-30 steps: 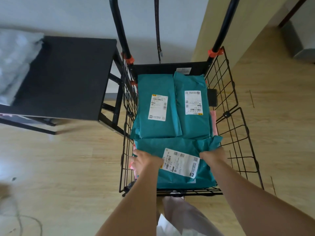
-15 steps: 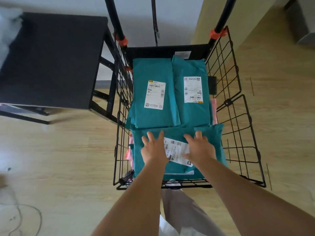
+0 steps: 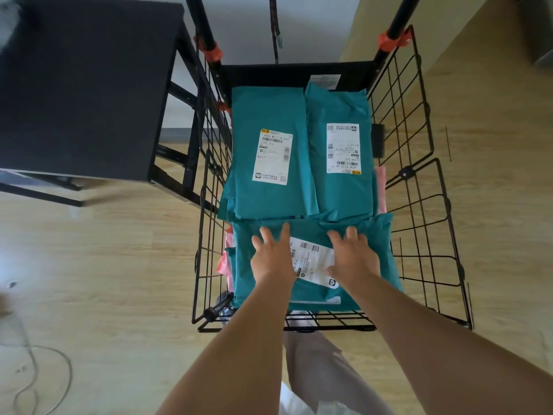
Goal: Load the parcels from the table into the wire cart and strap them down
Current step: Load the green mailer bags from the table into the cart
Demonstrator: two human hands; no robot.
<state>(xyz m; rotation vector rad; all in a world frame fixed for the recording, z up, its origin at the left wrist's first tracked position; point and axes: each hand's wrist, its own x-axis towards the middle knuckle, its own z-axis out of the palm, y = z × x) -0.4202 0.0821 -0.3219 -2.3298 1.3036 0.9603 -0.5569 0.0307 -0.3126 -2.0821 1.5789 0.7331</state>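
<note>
The black wire cart point(image 3: 419, 187) stands in front of me, filled with teal parcels. Two teal parcels lie side by side at its back: the left parcel point(image 3: 248, 121) and the right parcel point(image 3: 338, 106), each with a white label. A third teal parcel point(image 3: 380, 235) lies crosswise at the near end. My left hand point(image 3: 273, 256) and my right hand point(image 3: 353, 256) rest flat on it with fingers spread, either side of its label. A black strap point(image 3: 273, 28) hangs between the cart's handle posts. Pink parcels show under the teal ones.
A black table point(image 3: 83, 85) stands to the left, touching the cart's side. Light wood floor surrounds the cart. A thin cable point(image 3: 45, 381) loops on the floor at lower left. A wall corner rises behind the cart at right.
My hands went from gripping the near parcel's two ends to lying flat on its top with fingers spread. The parcel settled into the cart's near end.
</note>
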